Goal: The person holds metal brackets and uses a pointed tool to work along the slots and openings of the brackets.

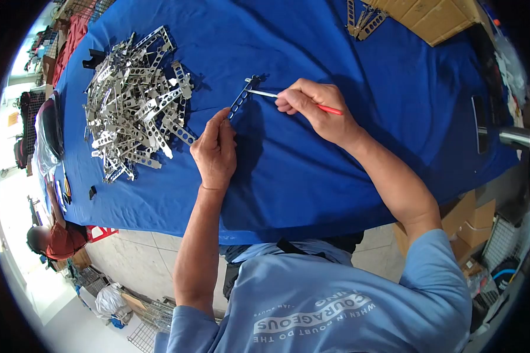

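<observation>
"Holding that thin metal strip [239, 101], how is your grip?"

"My left hand [215, 152] is grasping it by the near part, between thumb and fingers. The strip points to the far side, and I see nothing that supports its far end. So I think this grip must be firm, but not so strong that the strip bends."

"And your right hand [320, 107]?"

"It is grasping a slim tool [265, 93] with a white shaft and a red end, as one holds a pencil. The tip is at the far part of the strip; whether it touches or is just beside, I cannot tell."

"What do you take care of?"

"In my judgement, I should press lightly, because the tip is well apart from my left fingers, and the strip could turn. A left grip nearer to the tip may be steadier, with the fingers out of its path. A quiet wrist would help the tip not to slip into a hole."

"Where is the strip?"

"In front of me, over the blue-covered surface [312, 188], to the right of the big pile of metal pieces [138, 106]. I would work apart from this pile, so that nothing catches."
</observation>
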Demonstrator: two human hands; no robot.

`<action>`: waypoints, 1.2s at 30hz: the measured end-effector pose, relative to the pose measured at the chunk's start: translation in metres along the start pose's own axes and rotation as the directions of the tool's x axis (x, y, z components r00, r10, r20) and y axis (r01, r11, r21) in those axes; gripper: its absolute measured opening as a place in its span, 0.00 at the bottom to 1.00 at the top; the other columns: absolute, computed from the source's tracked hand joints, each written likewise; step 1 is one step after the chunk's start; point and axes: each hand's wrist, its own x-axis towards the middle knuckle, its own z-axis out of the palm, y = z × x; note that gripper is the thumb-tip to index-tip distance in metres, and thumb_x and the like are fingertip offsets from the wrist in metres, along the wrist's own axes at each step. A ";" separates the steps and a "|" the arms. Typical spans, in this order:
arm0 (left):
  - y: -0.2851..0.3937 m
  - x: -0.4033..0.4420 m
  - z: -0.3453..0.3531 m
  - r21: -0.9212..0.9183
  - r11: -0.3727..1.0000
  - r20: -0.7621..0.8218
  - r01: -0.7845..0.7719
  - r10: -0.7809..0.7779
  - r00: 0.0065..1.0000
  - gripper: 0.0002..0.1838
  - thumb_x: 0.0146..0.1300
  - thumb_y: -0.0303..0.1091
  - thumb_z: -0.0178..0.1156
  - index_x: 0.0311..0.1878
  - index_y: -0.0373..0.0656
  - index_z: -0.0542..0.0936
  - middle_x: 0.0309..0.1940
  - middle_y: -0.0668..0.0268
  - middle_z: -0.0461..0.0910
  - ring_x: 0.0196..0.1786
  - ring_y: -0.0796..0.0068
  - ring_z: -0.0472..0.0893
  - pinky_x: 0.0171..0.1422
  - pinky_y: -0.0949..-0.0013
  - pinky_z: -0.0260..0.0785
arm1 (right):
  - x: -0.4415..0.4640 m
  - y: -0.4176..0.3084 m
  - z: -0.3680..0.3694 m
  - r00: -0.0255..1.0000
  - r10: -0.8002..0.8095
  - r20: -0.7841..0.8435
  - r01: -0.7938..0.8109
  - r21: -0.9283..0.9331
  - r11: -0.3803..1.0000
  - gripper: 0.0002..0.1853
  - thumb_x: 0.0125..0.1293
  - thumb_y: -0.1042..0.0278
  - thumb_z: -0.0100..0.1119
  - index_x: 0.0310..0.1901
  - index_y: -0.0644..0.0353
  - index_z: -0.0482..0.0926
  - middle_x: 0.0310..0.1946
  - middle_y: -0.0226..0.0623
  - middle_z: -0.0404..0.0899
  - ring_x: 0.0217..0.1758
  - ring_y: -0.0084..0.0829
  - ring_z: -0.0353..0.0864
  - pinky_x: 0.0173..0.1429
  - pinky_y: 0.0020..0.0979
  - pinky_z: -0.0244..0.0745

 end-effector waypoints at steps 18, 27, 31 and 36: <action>-0.002 -0.001 0.001 0.018 1.000 0.006 -0.005 0.005 1.000 0.13 0.79 0.28 0.58 0.61 0.41 0.86 0.27 0.71 0.85 0.25 0.87 0.80 0.30 0.77 0.74 | 0.000 -0.002 0.000 0.994 0.058 -0.093 -0.055 0.031 0.998 0.19 0.84 0.59 0.55 0.41 0.67 0.86 0.30 0.38 0.89 0.36 0.25 0.90 0.40 0.27 0.85; -0.003 -0.001 0.001 0.014 1.000 0.007 -0.013 0.013 1.000 0.14 0.79 0.28 0.58 0.61 0.41 0.86 0.27 0.71 0.84 0.25 0.88 0.80 0.30 0.78 0.73 | 0.001 0.003 -0.002 0.997 0.004 -0.075 -0.002 0.025 1.000 0.20 0.83 0.55 0.57 0.42 0.67 0.86 0.31 0.35 0.89 0.32 0.23 0.87 0.37 0.23 0.81; -0.003 -0.001 0.001 0.007 1.000 0.004 -0.021 0.021 1.000 0.13 0.79 0.28 0.58 0.61 0.41 0.86 0.26 0.71 0.84 0.25 0.88 0.80 0.29 0.78 0.73 | 0.001 -0.001 0.001 0.999 -0.049 0.006 0.049 -0.064 0.997 0.19 0.83 0.58 0.57 0.42 0.67 0.86 0.31 0.37 0.89 0.33 0.24 0.88 0.38 0.24 0.82; 0.000 0.000 0.001 0.022 1.000 -0.002 -0.005 0.005 1.000 0.12 0.78 0.28 0.58 0.59 0.41 0.86 0.25 0.69 0.84 0.25 0.84 0.82 0.31 0.75 0.75 | -0.001 -0.001 -0.002 0.998 0.027 -0.064 -0.028 -0.009 1.000 0.17 0.82 0.60 0.58 0.41 0.67 0.86 0.31 0.37 0.89 0.34 0.24 0.89 0.39 0.26 0.83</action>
